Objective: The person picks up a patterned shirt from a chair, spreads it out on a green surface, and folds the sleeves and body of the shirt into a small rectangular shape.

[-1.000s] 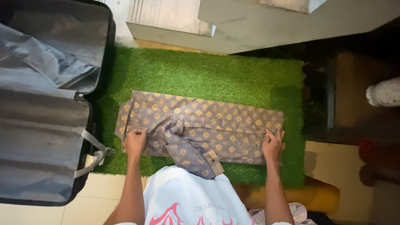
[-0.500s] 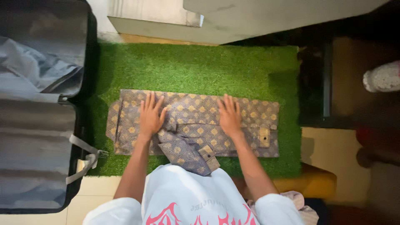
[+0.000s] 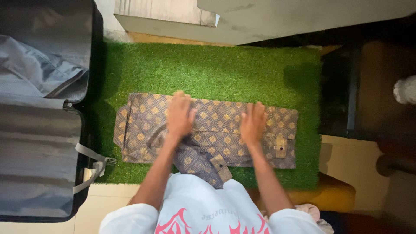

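Note:
A grey shirt with a gold diamond pattern [image 3: 143, 125] lies folded into a long strip across a green grass-like mat [image 3: 208, 73]. My left hand [image 3: 180, 115] rests flat on the shirt's middle left part, fingers spread and blurred. Flat on the shirt's middle right part lies my right hand [image 3: 253, 122], just left of a buttoned cuff [image 3: 281, 146]. A loose sleeve with another cuff [image 3: 219, 167] hangs off the shirt's near edge toward my white top.
An open black suitcase [image 3: 39, 143] with grey lining and a strap [image 3: 93, 167] lies at the left of the mat. A grey block [image 3: 268, 19] borders the mat's far side. Dark floor and a pale object [image 3: 405, 89] are at the right.
Both hands moved from the shirt's outer near corners onto its middle, pressing flat. My left hand has since slid right along the cloth.

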